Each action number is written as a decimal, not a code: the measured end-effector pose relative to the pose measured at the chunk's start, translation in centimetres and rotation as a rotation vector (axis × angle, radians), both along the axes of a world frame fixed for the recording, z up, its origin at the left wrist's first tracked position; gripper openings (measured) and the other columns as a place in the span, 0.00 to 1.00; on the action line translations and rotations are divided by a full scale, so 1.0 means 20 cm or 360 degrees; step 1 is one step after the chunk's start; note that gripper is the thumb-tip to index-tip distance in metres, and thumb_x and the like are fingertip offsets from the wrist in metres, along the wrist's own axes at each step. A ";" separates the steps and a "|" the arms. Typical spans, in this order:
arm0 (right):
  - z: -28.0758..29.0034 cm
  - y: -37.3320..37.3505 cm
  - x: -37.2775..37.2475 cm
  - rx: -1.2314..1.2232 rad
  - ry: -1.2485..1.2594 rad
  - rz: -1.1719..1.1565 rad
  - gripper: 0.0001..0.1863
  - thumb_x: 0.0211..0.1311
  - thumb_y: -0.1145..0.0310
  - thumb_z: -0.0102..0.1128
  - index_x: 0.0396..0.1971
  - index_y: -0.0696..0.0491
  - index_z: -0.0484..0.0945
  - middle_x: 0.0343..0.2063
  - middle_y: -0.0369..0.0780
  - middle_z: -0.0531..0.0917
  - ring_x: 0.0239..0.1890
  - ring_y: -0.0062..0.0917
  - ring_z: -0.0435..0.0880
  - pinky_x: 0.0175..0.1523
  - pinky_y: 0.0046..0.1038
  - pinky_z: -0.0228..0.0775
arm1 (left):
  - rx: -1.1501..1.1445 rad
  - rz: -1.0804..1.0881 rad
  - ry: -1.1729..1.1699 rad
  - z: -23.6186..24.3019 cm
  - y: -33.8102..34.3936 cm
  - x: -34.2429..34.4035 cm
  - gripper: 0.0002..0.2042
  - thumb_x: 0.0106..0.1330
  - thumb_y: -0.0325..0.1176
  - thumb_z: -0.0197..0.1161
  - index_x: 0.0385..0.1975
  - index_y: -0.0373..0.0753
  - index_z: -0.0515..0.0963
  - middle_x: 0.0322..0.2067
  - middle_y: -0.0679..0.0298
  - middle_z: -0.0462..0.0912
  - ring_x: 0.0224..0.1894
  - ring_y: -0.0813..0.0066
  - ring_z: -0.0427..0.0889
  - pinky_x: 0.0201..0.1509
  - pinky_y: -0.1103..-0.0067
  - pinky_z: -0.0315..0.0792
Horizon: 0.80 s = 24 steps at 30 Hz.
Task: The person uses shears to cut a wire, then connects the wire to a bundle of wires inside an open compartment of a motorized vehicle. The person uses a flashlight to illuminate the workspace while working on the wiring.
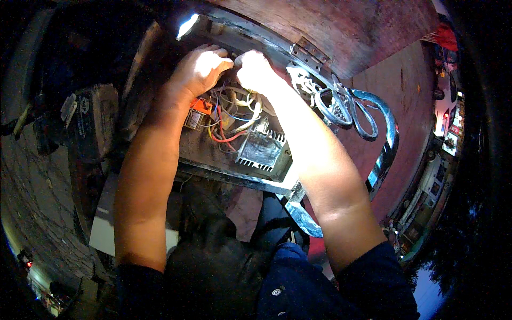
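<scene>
Inside an open metal compartment, my left hand and my right hand are close together near the back edge, both with curled fingers; what they hold is hidden or too small to make out. Below them runs a tangle of red, yellow, white and blue wires. An orange-topped component sits beside my left wrist, and a finned metal unit lies lower, left of my right forearm. A small lit lamp shines at the upper left of the compartment.
A hinged panel rises above the compartment. Coiled pale cable hangs at its right, beside a curved metal tube. A dark battery-like box stands at left. Vehicles line the paved ground at far right.
</scene>
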State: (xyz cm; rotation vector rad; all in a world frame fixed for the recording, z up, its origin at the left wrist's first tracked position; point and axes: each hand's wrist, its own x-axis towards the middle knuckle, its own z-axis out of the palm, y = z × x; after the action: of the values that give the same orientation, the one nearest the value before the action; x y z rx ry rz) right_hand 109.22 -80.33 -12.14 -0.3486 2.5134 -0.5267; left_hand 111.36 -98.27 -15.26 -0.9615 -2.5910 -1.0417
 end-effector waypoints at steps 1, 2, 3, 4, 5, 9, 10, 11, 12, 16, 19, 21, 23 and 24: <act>0.00 0.00 -0.01 0.0036 -0.0019 0.0016 0.14 0.43 0.73 0.57 0.32 0.57 0.84 0.32 0.53 0.83 0.39 0.45 0.83 0.47 0.37 0.76 | -0.0080 0.0034 -0.0124 -0.01 0.00 0.00 0.09 0.54 0.31 0.62 0.33 0.39 0.83 0.36 0.55 0.82 0.42 0.54 0.79 0.49 0.66 0.74; 0.01 -0.01 -0.01 0.0071 -0.0038 0.0031 0.14 0.42 0.73 0.57 0.32 0.57 0.84 0.32 0.54 0.83 0.40 0.45 0.83 0.47 0.37 0.76 | -0.0160 0.0068 -0.0248 -0.02 0.00 0.00 0.10 0.58 0.35 0.59 0.35 0.41 0.84 0.40 0.55 0.83 0.47 0.55 0.79 0.53 0.68 0.72; 0.01 -0.01 -0.01 0.0070 -0.0050 0.0001 0.14 0.42 0.73 0.57 0.31 0.58 0.84 0.32 0.54 0.83 0.39 0.45 0.83 0.47 0.37 0.76 | -0.0241 0.0102 -0.0371 -0.04 0.00 0.00 0.13 0.62 0.39 0.56 0.37 0.42 0.85 0.44 0.54 0.83 0.52 0.56 0.78 0.57 0.69 0.71; 0.03 -0.01 -0.02 0.0066 -0.0061 -0.0028 0.13 0.43 0.73 0.57 0.31 0.58 0.84 0.31 0.54 0.83 0.39 0.45 0.83 0.47 0.37 0.76 | -0.0223 0.0090 -0.0361 -0.05 0.00 0.00 0.13 0.62 0.39 0.56 0.37 0.42 0.85 0.44 0.54 0.83 0.52 0.56 0.78 0.58 0.69 0.71; 0.03 -0.01 -0.01 0.0063 -0.0072 -0.0057 0.13 0.43 0.73 0.57 0.31 0.59 0.83 0.31 0.54 0.83 0.39 0.45 0.83 0.46 0.37 0.76 | -0.0206 0.0078 -0.0352 -0.06 0.00 0.00 0.13 0.61 0.39 0.57 0.37 0.42 0.85 0.44 0.54 0.83 0.53 0.56 0.78 0.58 0.69 0.70; 0.00 0.00 0.00 -0.0069 -0.0004 -0.0130 0.13 0.43 0.73 0.56 0.30 0.59 0.83 0.30 0.53 0.84 0.37 0.43 0.84 0.45 0.36 0.76 | -0.0181 0.0006 -0.0258 -0.07 -0.02 0.01 0.11 0.60 0.38 0.60 0.36 0.42 0.85 0.44 0.54 0.84 0.51 0.56 0.79 0.58 0.68 0.71; 0.01 -0.01 0.00 -0.0077 -0.0061 -0.0131 0.13 0.43 0.73 0.56 0.30 0.59 0.83 0.30 0.52 0.84 0.37 0.42 0.84 0.45 0.35 0.76 | -0.0186 0.0003 -0.0225 -0.07 -0.03 0.01 0.10 0.59 0.37 0.60 0.36 0.42 0.85 0.43 0.55 0.84 0.50 0.55 0.80 0.57 0.68 0.72; 0.02 -0.01 -0.01 -0.0084 -0.0118 -0.0131 0.13 0.43 0.73 0.56 0.30 0.59 0.83 0.30 0.52 0.84 0.38 0.41 0.84 0.45 0.35 0.76 | -0.0192 0.0000 -0.0193 -0.07 -0.03 0.02 0.09 0.59 0.35 0.61 0.35 0.42 0.85 0.43 0.55 0.84 0.49 0.55 0.80 0.56 0.68 0.73; 0.03 -0.01 0.00 -0.0106 -0.0091 -0.0106 0.11 0.44 0.73 0.55 0.28 0.59 0.83 0.30 0.53 0.83 0.37 0.43 0.84 0.44 0.36 0.77 | -0.0197 -0.0002 -0.0160 -0.06 -0.04 0.02 0.09 0.58 0.34 0.62 0.35 0.42 0.85 0.42 0.55 0.84 0.48 0.55 0.81 0.55 0.67 0.74; 0.04 0.00 0.01 -0.0148 -0.0016 -0.0087 0.09 0.44 0.74 0.53 0.23 0.58 0.83 0.28 0.55 0.83 0.36 0.46 0.85 0.43 0.38 0.78 | -0.0219 -0.0016 -0.0288 0.01 -0.01 0.01 0.08 0.57 0.31 0.62 0.34 0.42 0.85 0.40 0.53 0.84 0.44 0.54 0.82 0.49 0.68 0.77; 0.03 -0.01 0.02 -0.0144 -0.0011 -0.0179 0.08 0.43 0.74 0.53 0.21 0.57 0.82 0.26 0.53 0.83 0.35 0.45 0.85 0.43 0.37 0.78 | -0.0169 -0.0002 -0.0462 0.03 0.01 0.01 0.08 0.56 0.31 0.62 0.33 0.39 0.84 0.36 0.52 0.83 0.40 0.52 0.82 0.45 0.67 0.76; 0.03 -0.03 0.02 -0.0173 -0.0018 -0.0179 0.08 0.42 0.74 0.53 0.20 0.56 0.83 0.25 0.51 0.83 0.34 0.43 0.85 0.43 0.36 0.79 | -0.0019 0.0065 -0.0564 0.01 0.00 0.02 0.08 0.55 0.30 0.63 0.32 0.35 0.82 0.31 0.52 0.83 0.35 0.49 0.81 0.42 0.65 0.76; 0.05 -0.02 0.01 -0.0236 -0.0033 -0.0132 0.08 0.42 0.74 0.53 0.19 0.55 0.83 0.24 0.50 0.84 0.34 0.42 0.86 0.43 0.35 0.79 | -0.0019 0.0149 -0.0807 0.02 0.02 0.01 0.09 0.56 0.31 0.63 0.33 0.35 0.83 0.32 0.51 0.83 0.35 0.51 0.82 0.41 0.67 0.75; 0.05 -0.02 0.01 -0.0255 -0.0015 -0.0152 0.08 0.43 0.74 0.54 0.20 0.54 0.84 0.24 0.50 0.84 0.34 0.41 0.86 0.43 0.35 0.79 | -0.0018 0.0193 -0.0929 0.03 0.02 0.00 0.09 0.56 0.32 0.62 0.34 0.35 0.83 0.32 0.50 0.83 0.35 0.52 0.83 0.41 0.68 0.75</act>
State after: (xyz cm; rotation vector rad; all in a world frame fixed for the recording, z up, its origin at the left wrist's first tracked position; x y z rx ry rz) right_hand 109.47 -80.73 -11.23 -0.2854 2.4944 -0.7686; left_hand 111.45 -97.78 -14.69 -0.5448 -3.0579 -1.4483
